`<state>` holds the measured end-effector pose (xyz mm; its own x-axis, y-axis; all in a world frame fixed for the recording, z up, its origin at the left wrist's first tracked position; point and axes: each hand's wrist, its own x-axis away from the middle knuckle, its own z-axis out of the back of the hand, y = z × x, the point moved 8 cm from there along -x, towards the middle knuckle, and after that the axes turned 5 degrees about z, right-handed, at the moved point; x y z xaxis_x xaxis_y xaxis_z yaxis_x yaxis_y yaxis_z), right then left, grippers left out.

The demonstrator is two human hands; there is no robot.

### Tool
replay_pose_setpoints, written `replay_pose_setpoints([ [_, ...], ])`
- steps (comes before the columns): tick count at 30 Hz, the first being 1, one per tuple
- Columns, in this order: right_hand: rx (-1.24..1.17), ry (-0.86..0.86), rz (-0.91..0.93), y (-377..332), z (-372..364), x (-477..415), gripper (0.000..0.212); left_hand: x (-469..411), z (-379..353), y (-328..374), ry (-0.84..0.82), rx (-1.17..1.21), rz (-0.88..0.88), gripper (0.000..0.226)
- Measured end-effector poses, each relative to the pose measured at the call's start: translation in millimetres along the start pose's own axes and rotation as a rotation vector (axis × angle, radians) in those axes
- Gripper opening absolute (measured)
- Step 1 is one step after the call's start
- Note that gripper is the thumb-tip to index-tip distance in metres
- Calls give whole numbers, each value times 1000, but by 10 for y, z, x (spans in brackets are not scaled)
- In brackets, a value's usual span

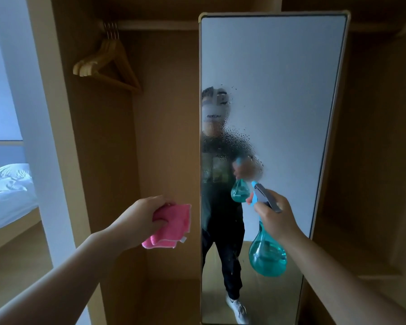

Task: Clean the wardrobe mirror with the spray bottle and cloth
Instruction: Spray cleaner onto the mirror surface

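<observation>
Head view, mirror (279,78) tall, gold-framed, droplet-speckled

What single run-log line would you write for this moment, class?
stage: spray | right hand: grips spray bottle, nozzle toward mirror | left hand: holds cloth, clear of mirror | droplets: on mirror, unwiped

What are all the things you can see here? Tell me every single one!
mirror: one, tall, gold-edged, upright in the open wardrobe
droplets: many, clear, on the mirror's left middle part
spray bottle: one, teal with a grey trigger, in front of the mirror, nozzle towards the glass
cloth: one, pink, folded, left of the mirror
hangers: several, wooden, on the rail at upper left
wardrobe: one, light brown wood, around the mirror
bed: one, white bedding, far left
left hand: one, fingers grip the cloth
right hand: one, fingers grip the spray bottle's neck
</observation>
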<state>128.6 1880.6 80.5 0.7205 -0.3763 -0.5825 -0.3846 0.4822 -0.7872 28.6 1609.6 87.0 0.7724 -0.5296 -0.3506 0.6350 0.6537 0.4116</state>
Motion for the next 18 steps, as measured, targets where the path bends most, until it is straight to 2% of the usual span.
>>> replay_pose_setpoints([
  [4, 9, -97, -83, 219, -149, 153, 15, 57, -174, -39, -42, 1, 13, 38],
  [9, 27, -131, -174, 505, -332, 382, 32, 132, -395, -63, -80, -1, 27, 39],
  [13, -1, -137, -190, 650, -417, 491, 26, 163, -510, -56, -102, 4, 28, 40],
  [18, 15, -122, -170, 673, -394, 510, 34, 171, -579, -73, -109, 6, 32, 40],
])
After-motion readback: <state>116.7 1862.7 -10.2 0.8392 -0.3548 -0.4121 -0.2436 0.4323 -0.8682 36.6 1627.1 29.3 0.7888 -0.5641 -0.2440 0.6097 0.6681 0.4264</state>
